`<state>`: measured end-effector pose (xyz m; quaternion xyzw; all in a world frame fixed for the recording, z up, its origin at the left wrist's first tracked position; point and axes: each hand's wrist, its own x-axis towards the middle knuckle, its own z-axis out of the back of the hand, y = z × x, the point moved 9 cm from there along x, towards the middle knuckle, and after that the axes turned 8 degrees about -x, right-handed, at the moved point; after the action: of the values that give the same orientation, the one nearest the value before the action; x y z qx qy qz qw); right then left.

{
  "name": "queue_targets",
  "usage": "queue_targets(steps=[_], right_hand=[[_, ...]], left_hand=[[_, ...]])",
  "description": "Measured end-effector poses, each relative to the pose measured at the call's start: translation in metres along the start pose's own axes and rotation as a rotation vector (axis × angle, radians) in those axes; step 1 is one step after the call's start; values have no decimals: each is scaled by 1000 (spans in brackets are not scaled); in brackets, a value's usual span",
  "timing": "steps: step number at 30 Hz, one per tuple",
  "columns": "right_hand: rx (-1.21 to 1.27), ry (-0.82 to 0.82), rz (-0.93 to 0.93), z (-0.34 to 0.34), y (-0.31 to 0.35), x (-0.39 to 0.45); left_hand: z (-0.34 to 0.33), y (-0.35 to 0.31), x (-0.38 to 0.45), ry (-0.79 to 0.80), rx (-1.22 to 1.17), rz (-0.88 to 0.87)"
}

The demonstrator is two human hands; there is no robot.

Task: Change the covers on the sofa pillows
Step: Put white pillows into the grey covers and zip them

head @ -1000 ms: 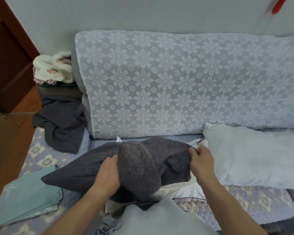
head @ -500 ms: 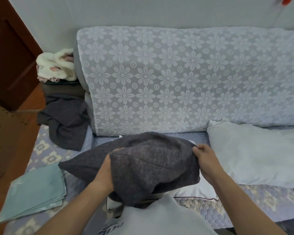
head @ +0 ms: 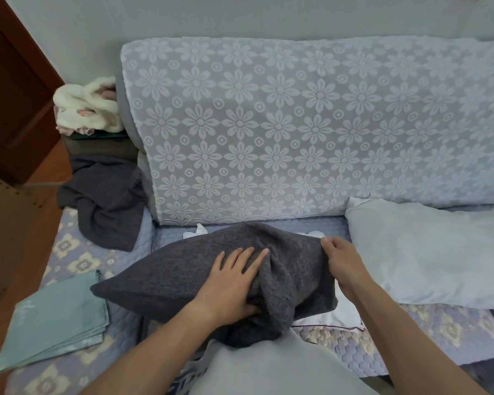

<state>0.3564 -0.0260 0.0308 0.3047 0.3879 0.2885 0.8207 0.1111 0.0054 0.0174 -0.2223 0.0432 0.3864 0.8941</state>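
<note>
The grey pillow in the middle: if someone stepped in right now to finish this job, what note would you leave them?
Left hand: flat, fingers straight, pressing on the grey pillow.
Right hand: pinching the grey cover's open edge at the pillow's right end.
White inner pillow peeks out under that end.
Bare pale pillow lies to the right; folded teal covers lie to the left; a loose grey cover sits crumpled by the armrest.
Whether the cover is going on or off cannot be told. Left: finish it and do the bare pillow.
</note>
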Motion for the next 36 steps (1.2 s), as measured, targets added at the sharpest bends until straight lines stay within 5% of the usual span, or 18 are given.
queue_targets(steps=[7, 13, 17, 21, 26, 31, 36], right_hand=[[-113, 153, 35, -9, 0, -9], [518, 535, -45, -12, 6, -23], [820, 528, -349, -14, -21, -4], [703, 452, -499, 0, -49, 13], [251, 138, -221, 10, -48, 37], [-13, -10, 11, 4, -25, 2], [436, 310, -223, -44, -57, -34]], left_hand=[[9, 16, 7, -205, 137, 12], [34, 12, -14, -286, 84, -187], [31, 10, -34, -245, 151, -322], [45, 23, -45, -230, 125, -317], [51, 28, -39, -83, -79, -252], [74, 72, -31, -156, -557, 143], [91, 56, -30, -201, -580, 124]])
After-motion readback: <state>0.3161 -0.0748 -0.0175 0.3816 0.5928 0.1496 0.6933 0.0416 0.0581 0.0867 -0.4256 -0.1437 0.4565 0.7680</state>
